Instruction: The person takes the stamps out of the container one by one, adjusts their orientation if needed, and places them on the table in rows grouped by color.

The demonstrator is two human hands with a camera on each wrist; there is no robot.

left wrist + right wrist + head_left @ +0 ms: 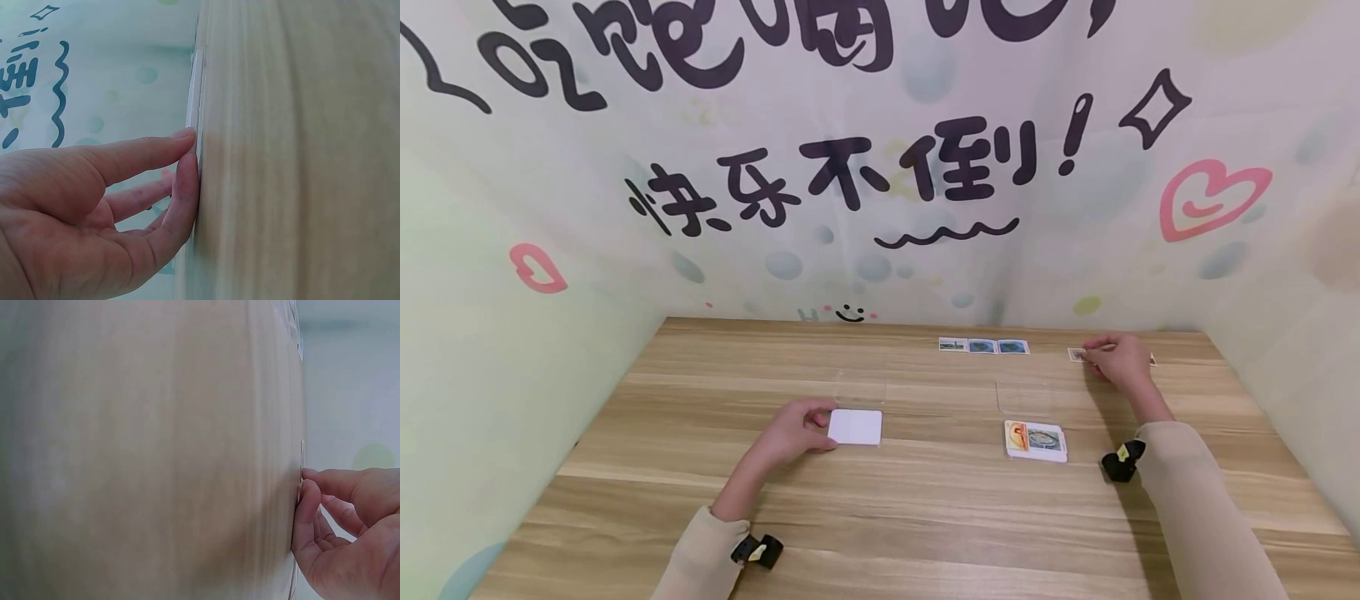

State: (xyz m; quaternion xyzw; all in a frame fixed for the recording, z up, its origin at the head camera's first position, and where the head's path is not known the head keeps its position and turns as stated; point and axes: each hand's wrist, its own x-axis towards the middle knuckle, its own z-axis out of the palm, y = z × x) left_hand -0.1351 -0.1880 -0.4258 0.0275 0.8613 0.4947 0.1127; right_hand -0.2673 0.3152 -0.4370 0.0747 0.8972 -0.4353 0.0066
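Observation:
At the centre left of the table, a small stack of blank white cards lies flat. My left hand holds it by its left side, with thumb and index finger at the edge; the left wrist view shows these fingertips on the thin stack. Far back on the right, my right hand pinches a small picture card low against the tabletop. Part of that card is hidden beneath the fingers. Another card's edge peeks out to the right of this hand.
Three picture cards lie in a row near the back wall. A stack of picture cards sits right of centre, orange and grey on top. Behind the two stacks lie clear plastic pieces. A printed cloth rises behind the wooden table.

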